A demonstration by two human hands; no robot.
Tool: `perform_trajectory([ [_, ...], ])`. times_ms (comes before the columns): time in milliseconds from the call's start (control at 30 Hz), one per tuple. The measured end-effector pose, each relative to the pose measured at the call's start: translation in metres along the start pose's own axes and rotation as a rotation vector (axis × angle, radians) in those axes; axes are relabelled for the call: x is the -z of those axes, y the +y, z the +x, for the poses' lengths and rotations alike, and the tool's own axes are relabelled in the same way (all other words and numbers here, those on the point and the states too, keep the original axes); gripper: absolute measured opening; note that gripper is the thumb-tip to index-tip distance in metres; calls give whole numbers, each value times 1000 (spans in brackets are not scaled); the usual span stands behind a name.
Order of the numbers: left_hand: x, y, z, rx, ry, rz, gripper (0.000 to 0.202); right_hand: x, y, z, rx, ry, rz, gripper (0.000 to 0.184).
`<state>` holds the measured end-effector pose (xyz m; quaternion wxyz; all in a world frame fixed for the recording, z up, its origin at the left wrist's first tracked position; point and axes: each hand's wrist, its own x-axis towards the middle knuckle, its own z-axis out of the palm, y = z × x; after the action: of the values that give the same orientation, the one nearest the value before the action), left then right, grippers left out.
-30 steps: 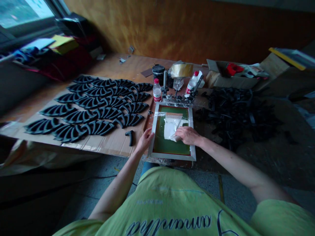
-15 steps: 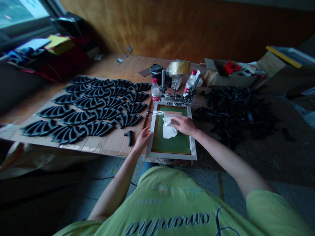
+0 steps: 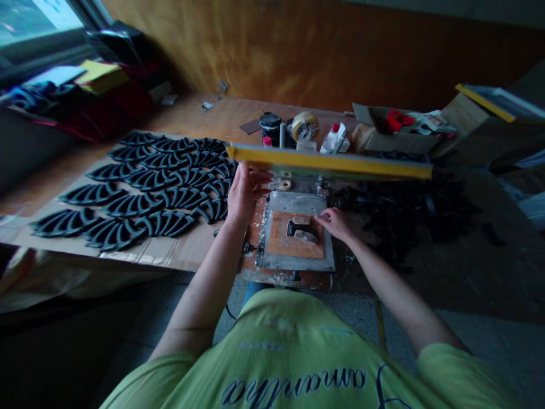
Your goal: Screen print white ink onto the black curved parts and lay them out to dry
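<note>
A screen-printing frame (image 3: pixel 332 162), its near edge covered in yellow tape, is tilted up and seen almost edge-on. My left hand (image 3: pixel 242 196) grips it at its left end. Below lies a grey base plate (image 3: pixel 293 264) carrying an orange-brown board (image 3: pixel 281 249). A curved black plastic handle (image 3: pixel 310 228) rests on small blocks on that board. Just right of the handle is my right hand (image 3: pixel 336 222), fingers loosely bent and reaching toward it, with nothing visible in them. The squeegee is out of sight.
Rows of black curved handles (image 3: pixel 140 201) cover cardboard on the left. A dark heap of similar parts (image 3: pixel 409 216) lies on the right. Behind the frame stand a black tub (image 3: pixel 269 126), a tape roll (image 3: pixel 305 125) and a bottle (image 3: pixel 332 140). An open carton (image 3: pixel 395 142) sits back right.
The screen frame has swung up from lying flat, raised by my left hand. My right hand has let go of the squeegee and moved down to the right side of the uncovered board.
</note>
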<state>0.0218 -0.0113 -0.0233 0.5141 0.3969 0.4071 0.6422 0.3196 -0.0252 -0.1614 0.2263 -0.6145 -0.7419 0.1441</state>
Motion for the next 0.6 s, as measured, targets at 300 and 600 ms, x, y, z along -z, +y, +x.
perform_trajectory([
  [300,2,-61,-70,532,-101,132,57,-34,-75,-30,-224,-191,-159,24],
  [600,60,-104,-95,805,91,30,30,-12,-52,-65,217,-151,-15,23],
])
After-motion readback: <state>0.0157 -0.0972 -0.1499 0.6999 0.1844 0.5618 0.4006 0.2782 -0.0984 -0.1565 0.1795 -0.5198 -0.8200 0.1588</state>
